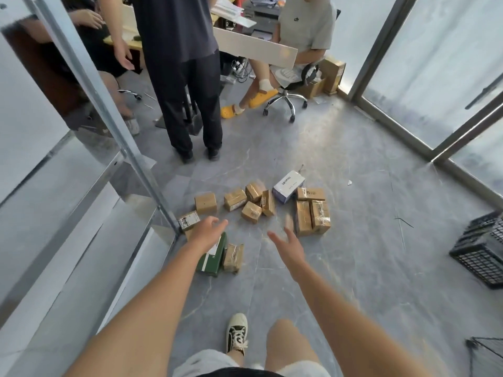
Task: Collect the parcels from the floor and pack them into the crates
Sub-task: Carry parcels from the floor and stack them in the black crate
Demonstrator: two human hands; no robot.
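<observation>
Roughly a dozen parcels lie scattered on the grey floor (353,254), none yet packed as far as this view shows. Largest of what matters is the black crate (481,251) at about three o'clock from the pile, well apart from it, with the edge of a second wire crate (487,352) at four o'clock, mostly cut off by the frame. Next down in size come the green box (209,261) at seven o'clock of the scatter, the white box (288,186) at one o'clock, and the pair of tall brown cartons (311,216) side by side at three o'clock. Smaller brown cartons fill the middle, and one taped parcel (233,257) sits just beside the green box, touching its right side.

Both arms reach forward over the pile. Left hand (205,232) hovers with fingers spread and nothing in it, directly above the far end of the green box. Right hand (288,244) is likewise spread and holding nothing, with the tall brown cartons just beyond it at one o'clock.

My judgement: the left hand is nearest the green box, whose long axis runs roughly from twelve to six o'clock, along the reach, so a grip across its narrow width looks easiest. The tall cartons run the same way.
</observation>
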